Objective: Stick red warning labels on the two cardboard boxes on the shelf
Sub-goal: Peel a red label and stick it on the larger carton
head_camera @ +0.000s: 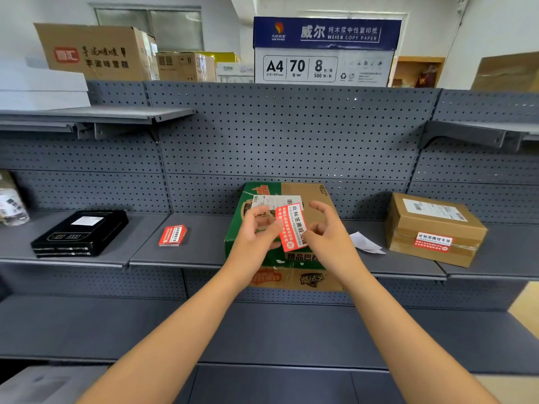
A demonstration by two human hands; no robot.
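Observation:
A green and brown cardboard box (pixel 313 196) stands in the middle of the grey shelf (pixel 204 246). Above it, my left hand (pixel 256 231) and my right hand (pixel 326 228) pinch a red warning label (pixel 291 225) by its two sides; the label hangs upright, tilted a little. A second brown box (pixel 431 225) sits at the right of the shelf and carries a red label (pixel 433 242) on its front face. A stack of red labels (pixel 172 235) lies on the shelf left of the green box.
A piece of white backing paper (pixel 364 243) lies between the two boxes. A flat black box (pixel 81 233) rests at the left of the shelf. Cartons and a copy paper box (pixel 323 51) stand on top of the pegboard wall.

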